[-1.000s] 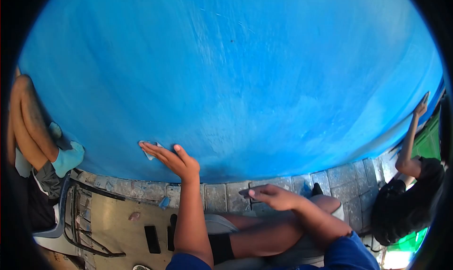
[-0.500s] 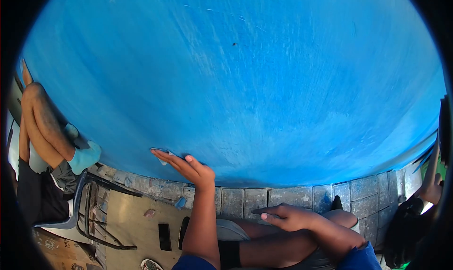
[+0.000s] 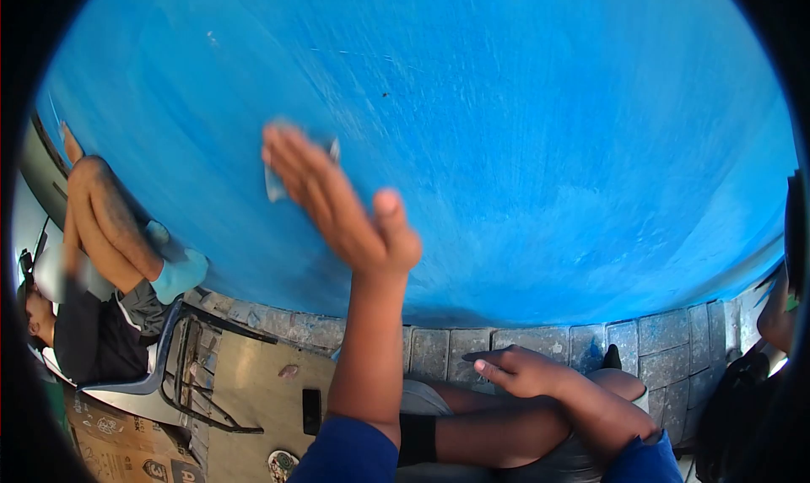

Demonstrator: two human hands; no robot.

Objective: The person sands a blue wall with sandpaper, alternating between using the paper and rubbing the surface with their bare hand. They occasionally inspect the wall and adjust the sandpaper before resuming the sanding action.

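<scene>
The left hand (image 3: 337, 200) reaches up the broad, curved, painted blue wall (image 3: 523, 162), its forearm nearly upright in view and its wrist bent so that the slightly blurred fingers slant up and to the left. Its grip is flat rather than curled: the fingers lie side by side over a thin, pale, creased sheet (image 3: 274, 183) against the wall, with the thumb spread apart. The sheet's edges show on both sides of the fingers. The right hand (image 3: 527, 375) hovers lower, near the bent bare leg (image 3: 620, 385), forearm angled inward, its grip loosely open with thumb and forefinger pointing left. Grey paving blocks (image 3: 540, 339) line the wall's foot. A flat black phone (image 3: 312, 410) lies on a tan board (image 3: 253, 394), left of the left forearm.
</scene>
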